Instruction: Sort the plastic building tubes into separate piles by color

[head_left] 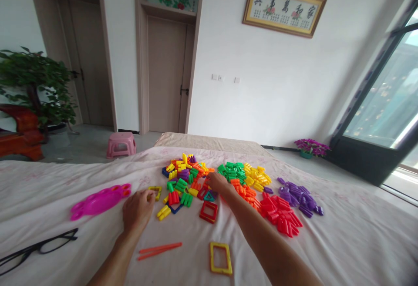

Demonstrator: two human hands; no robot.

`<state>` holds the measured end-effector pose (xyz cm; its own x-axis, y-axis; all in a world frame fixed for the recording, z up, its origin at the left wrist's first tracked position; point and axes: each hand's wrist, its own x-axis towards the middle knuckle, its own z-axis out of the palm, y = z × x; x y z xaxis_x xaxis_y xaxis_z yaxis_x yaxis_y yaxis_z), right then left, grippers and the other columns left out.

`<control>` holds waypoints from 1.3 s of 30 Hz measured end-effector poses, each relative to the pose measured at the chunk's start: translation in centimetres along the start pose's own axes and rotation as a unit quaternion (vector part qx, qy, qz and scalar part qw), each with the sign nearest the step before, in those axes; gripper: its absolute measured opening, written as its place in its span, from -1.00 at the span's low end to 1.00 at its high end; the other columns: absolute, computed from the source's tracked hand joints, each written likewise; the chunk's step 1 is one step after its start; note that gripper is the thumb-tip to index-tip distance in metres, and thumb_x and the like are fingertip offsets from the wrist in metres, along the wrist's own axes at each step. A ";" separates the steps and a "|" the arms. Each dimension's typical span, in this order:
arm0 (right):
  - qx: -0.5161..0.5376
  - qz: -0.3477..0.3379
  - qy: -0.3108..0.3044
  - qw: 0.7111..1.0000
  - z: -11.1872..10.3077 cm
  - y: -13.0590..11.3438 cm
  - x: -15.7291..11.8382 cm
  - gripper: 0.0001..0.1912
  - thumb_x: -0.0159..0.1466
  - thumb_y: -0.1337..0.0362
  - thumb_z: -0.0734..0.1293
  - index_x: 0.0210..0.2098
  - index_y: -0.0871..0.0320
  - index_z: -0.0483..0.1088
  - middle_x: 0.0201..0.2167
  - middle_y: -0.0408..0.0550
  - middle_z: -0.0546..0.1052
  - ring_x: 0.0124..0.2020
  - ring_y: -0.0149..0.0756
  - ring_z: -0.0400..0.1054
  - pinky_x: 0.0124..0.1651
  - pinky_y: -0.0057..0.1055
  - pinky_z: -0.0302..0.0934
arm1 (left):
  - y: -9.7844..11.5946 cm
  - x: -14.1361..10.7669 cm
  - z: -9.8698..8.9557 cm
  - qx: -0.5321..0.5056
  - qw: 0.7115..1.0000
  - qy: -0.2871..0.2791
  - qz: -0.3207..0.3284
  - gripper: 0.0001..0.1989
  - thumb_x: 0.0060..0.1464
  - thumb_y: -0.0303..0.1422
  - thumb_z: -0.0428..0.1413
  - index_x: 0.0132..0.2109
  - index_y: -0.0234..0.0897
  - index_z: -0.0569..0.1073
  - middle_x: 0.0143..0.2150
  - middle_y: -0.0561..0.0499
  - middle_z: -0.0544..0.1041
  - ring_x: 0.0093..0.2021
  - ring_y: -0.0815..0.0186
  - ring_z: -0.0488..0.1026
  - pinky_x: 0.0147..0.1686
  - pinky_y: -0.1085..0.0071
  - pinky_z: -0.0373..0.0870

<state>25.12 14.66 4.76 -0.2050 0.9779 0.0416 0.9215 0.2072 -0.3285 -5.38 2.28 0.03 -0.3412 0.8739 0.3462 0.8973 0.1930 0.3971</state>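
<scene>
My left hand is closed at the left of the mixed pile, its fingertips on a yellow square frame. My right hand reaches into the right side of the mixed pile, fingers bent down among orange pieces; what they grip is hidden. The pile has short ribbed plastic pieces and hollow frames in several colours. Just below the right hand lie a small teal triangle frame and a red square frame. Sorted heaps lie to the right: green, yellow, orange, red and purple.
A yellow rectangular frame and two orange sticks lie nearest me on the cloth. Farther left are a magenta plastic tray and black-framed glasses. A pink stool stands beyond the cloth-covered surface.
</scene>
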 end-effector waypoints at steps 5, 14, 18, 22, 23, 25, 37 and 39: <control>0.088 -0.006 0.000 0.996 -1.4 -0.4 -0.1 -0.94 0.10 0.38 0.38 -0.49 0.24 0.44 -0.41 0.01 0.56 -0.22 -0.17 0.47 -0.22 -0.42 0.24 | -0.4 0.1 0.3 -0.030 0.998 0.055 0.030 -0.67 0.20 -0.24 -0.02 -0.14 -0.23 0.61 -0.11 -0.11 0.64 -0.05 0.16 0.51 -0.03 0.31 0.31; 0.498 0.004 -0.037 0.866 1.7 -6.2 -2.9 -0.69 0.08 0.09 0.40 -0.33 0.18 0.33 -0.50 -0.14 0.50 -0.48 -0.35 0.44 -0.42 -0.47 0.28 | 2.0 -0.8 -0.2 -0.243 0.951 0.065 0.179 -0.66 0.22 -0.11 0.02 -0.18 -0.20 0.60 -0.16 -0.07 0.63 -0.07 0.19 0.51 0.02 0.27 0.38; 0.551 0.004 -0.033 0.834 3.4 -8.3 -4.5 -0.61 0.00 0.06 0.44 -0.30 0.17 0.35 -0.52 -0.18 0.46 -0.51 -0.36 0.39 -0.46 -0.46 0.23 | 2.0 -0.8 0.0 -0.250 0.957 0.022 0.146 -0.64 0.22 -0.12 -0.01 -0.13 -0.20 0.60 -0.12 -0.06 0.64 -0.04 0.20 0.52 0.02 0.29 0.39; 0.505 -0.049 -0.004 0.862 2.1 -6.5 -5.2 -0.70 0.10 0.06 0.36 -0.36 0.19 0.38 -0.53 -0.18 0.43 -0.51 -0.41 0.31 -0.44 -0.48 0.15 | 0.6 -0.1 0.5 -0.210 0.975 0.020 0.074 -0.65 0.21 -0.18 -0.04 -0.11 -0.21 0.59 -0.09 -0.07 0.64 -0.07 0.19 0.54 -0.03 0.33 0.40; 0.473 -0.063 0.016 0.878 1.3 -5.4 -5.4 -0.72 0.13 0.07 0.34 -0.39 0.19 0.39 -0.53 -0.18 0.42 -0.51 -0.41 0.29 -0.43 -0.49 0.12 | 0.3 0.0 0.5 -0.199 0.978 0.021 0.060 -0.65 0.21 -0.20 -0.05 -0.11 -0.20 0.59 -0.08 -0.07 0.64 -0.06 0.19 0.54 -0.03 0.34 0.40; 0.382 -0.078 0.078 0.918 -0.7 -2.7 -5.8 -0.75 0.19 0.12 0.27 -0.44 0.19 0.40 -0.54 -0.17 0.41 -0.48 -0.40 0.27 -0.41 -0.49 0.08 | -0.1 0.3 0.6 -0.182 0.982 0.024 0.037 -0.65 0.19 -0.21 -0.05 -0.10 -0.19 0.59 -0.07 -0.06 0.64 -0.05 0.18 0.53 -0.04 0.35 0.39; -0.026 0.157 0.137 0.978 -8.2 7.9 -9.1 -0.66 0.31 0.20 0.16 -0.40 0.11 0.53 -0.43 -0.02 0.54 -0.36 -0.23 0.40 -0.38 -0.43 -0.02 | -0.2 0.3 0.7 -0.171 0.985 -0.015 -0.006 -0.63 0.16 -0.23 -0.06 -0.08 -0.22 0.58 -0.05 -0.07 0.64 -0.04 0.16 0.53 -0.04 0.34 0.38; -0.030 0.136 0.153 0.978 -8.0 6.9 -9.1 -0.68 0.33 0.22 0.17 -0.29 0.09 0.56 -0.34 -0.01 0.58 -0.27 -0.22 0.43 -0.34 -0.43 0.02 | -0.2 0.3 0.7 -0.169 0.985 -0.020 -0.009 -0.64 0.16 -0.23 -0.06 -0.08 -0.21 0.58 -0.05 -0.06 0.64 -0.04 0.16 0.53 -0.06 0.34 0.39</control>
<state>36.00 7.43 9.63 0.1506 0.9579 0.2446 0.9481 -0.0698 -0.3104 -5.52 2.84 -0.51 -0.3389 0.8901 0.3048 0.7440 0.0552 0.6659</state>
